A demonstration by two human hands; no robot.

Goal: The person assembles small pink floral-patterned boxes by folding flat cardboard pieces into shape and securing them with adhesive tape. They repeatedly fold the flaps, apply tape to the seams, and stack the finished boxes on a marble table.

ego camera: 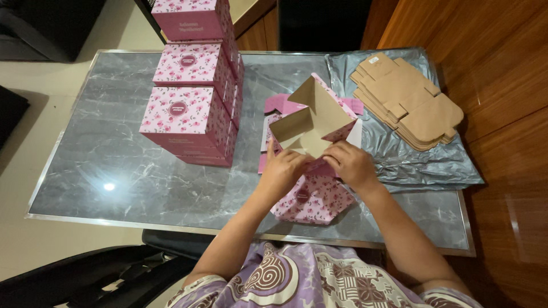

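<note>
one big grey table (114,165) holds a stack of pink boxes (191,102), a silver bag (422,165) and flat brown cards (408,102). left hand (283,169) and right hand (351,163) pinch the half-folded pink box (311,122) in the middle.

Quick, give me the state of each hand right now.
Left hand: closed on the near edge of the half-folded pink floral box.
Right hand: closed on the same box, pressing a flap at its near side.
</note>
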